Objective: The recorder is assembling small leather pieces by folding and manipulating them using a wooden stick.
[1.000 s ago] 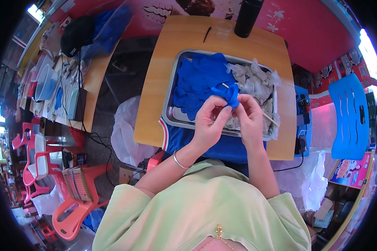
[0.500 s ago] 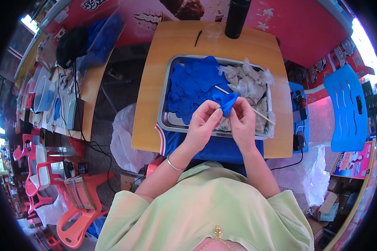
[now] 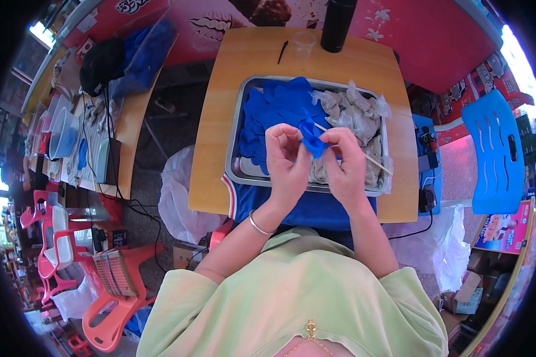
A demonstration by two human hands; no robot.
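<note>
Blue fabric piece [image 3: 313, 144] is positioned above the near part of a metal tray [image 3: 233, 159], gripped between both hands. From left to right, a side table [image 3: 136, 128] carries a translucent basin [image 3: 67, 138]; a red chair [image 3: 104, 318] stands nearer the person. A whitish plastic bag [image 3: 181, 199] lies between the side table and the wooden table [image 3: 213, 113] that supports the tray. Flat blue pieces [image 3: 271, 122] are heaped in the left part of the tray. On the far part of the table, a thin black object [image 3: 283, 52] lies to the left of a clear cup [image 3: 305, 43]. The left hand [image 3: 287, 169], with a silver bracelet [image 3: 258, 224] at the wrist, pinches the left edge of the fabric between thumb and fingers. A black cylindrical bottle [image 3: 338, 27] stands to the right of the cup. The right hand [image 3: 346, 169] pinches the opposite edge in the same way. Beige bundles in clear plastic [image 3: 352, 116] fill the right part of the tray. A pale stick [image 3: 378, 165] projects to the right of the right hand. A blue chair [image 3: 494, 160] stands beyond the table's right edge.
</note>
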